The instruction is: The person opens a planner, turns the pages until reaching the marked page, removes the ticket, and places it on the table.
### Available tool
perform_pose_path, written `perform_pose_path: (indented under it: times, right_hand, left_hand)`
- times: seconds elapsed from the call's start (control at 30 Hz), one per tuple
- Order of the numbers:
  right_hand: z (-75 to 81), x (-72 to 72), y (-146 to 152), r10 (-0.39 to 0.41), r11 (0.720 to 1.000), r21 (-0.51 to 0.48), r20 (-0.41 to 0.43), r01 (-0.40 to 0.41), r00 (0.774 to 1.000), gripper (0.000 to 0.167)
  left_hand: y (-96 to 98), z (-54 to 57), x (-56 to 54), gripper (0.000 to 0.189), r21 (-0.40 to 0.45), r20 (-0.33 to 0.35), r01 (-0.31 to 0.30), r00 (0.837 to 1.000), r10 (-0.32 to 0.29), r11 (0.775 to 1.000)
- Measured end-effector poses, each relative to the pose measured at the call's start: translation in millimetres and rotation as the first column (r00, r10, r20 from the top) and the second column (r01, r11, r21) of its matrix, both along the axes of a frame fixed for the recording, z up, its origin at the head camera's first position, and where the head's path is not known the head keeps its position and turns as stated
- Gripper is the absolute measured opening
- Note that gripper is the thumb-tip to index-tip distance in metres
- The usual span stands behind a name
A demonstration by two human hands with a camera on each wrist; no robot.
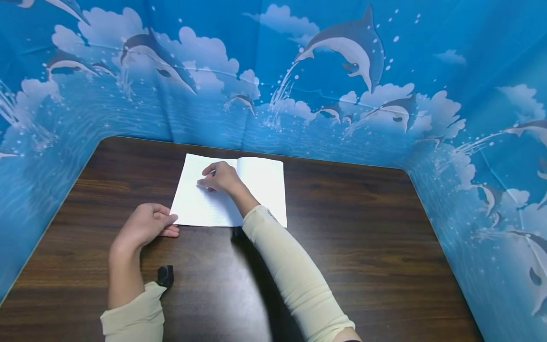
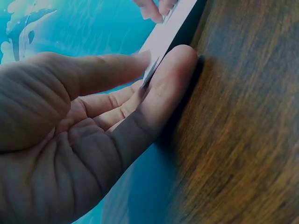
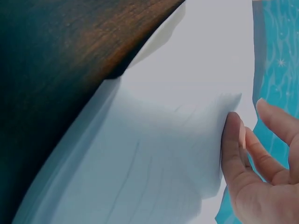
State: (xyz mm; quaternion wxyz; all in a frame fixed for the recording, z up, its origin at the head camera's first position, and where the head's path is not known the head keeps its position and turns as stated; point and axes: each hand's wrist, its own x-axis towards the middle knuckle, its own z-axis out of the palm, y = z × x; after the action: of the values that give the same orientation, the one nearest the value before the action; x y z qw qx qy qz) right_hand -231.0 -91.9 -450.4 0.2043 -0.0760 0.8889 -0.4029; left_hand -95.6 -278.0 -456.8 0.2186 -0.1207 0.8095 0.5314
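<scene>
An open notebook (image 1: 262, 190) with white, faintly lined pages lies near the table's far edge. My left hand (image 1: 147, 225) is at its lower left corner. In the left wrist view, the left thumb (image 2: 117, 70) lies over the corner and the forefinger (image 2: 170, 74) under it, pinching the notebook. Over the left page is my right hand (image 1: 222, 178), its forearm crossing the book's lower edge. In the right wrist view, a right fingertip (image 3: 231, 123) meets the page (image 3: 159, 140) at a shadow's edge, other fingers loosely extended; I see nothing held there.
The dark wooden table (image 1: 363, 247) has rounded far corners. A blue curtain (image 1: 273, 118) printed with dolphins hangs along its back and sides. A small black object (image 1: 165, 275) sits by the left sleeve (image 1: 134, 316). The right sleeve (image 1: 295, 270) casts a long shadow.
</scene>
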Motion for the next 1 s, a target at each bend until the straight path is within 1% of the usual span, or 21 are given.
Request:
perform_pose_path:
  times: [0.13, 0.23, 0.27, 0.43, 0.67, 0.77, 0.87, 1.0]
  right_hand:
    - [1.0, 0.0, 3.0, -0.009, 1.000, 0.004, 0.006, 0.009, 1.000, 0.028]
    - [-0.2, 0.6, 5.5, -0.030, 0.999, -0.023, 0.019, 0.031, 0.999, 0.025]
    - [-0.9, 1.1, 6.4, -0.045, 0.998, -0.036, 0.026, 0.046, 0.999, 0.024]
    - [-4.6, 4.7, 11.0, -0.102, 0.990, -0.089, 0.040, 0.105, 0.994, 0.018]
    - [-4.4, 6.4, 18.6, -0.146, 0.986, -0.079, 0.055, 0.150, 0.988, 0.016]
    - [1.7, 5.0, 22.9, -0.131, 0.987, -0.095, 0.031, 0.133, 0.991, 0.016]
    - [11.6, 2.8, 28.9, -0.123, 0.984, -0.128, 0.001, 0.122, 0.992, 0.017]
    - [22.6, -1.3, 39.8, -0.133, 0.975, -0.181, 0.009, 0.132, 0.991, 0.017]
  left_hand:
    - [2.9, 2.2, -1.6, 0.038, -0.083, 0.004, 0.019, 1.000, -0.019, 0.996]
    - [5.3, 3.2, -2.2, 0.038, -0.144, 0.015, 0.031, 0.999, -0.029, 0.989]
    - [6.2, 3.6, -2.1, 0.038, -0.152, 0.019, 0.032, 0.999, -0.029, 0.988]
    - [7.8, 4.5, -0.9, 0.039, -0.159, 0.030, 0.026, 0.999, -0.022, 0.987]
    - [5.7, 2.9, -0.7, 0.039, -0.159, 0.024, 0.034, 0.999, -0.031, 0.987]
    - [3.7, 2.7, -1.4, 0.040, -0.149, 0.016, 0.039, 0.999, -0.037, 0.988]
    - [2.1, 3.1, -2.2, 0.041, -0.127, 0.007, 0.038, 0.999, -0.038, 0.991]
    - [1.2, 4.0, -2.3, 0.040, -0.104, 0.003, 0.031, 1.000, -0.031, 0.994]
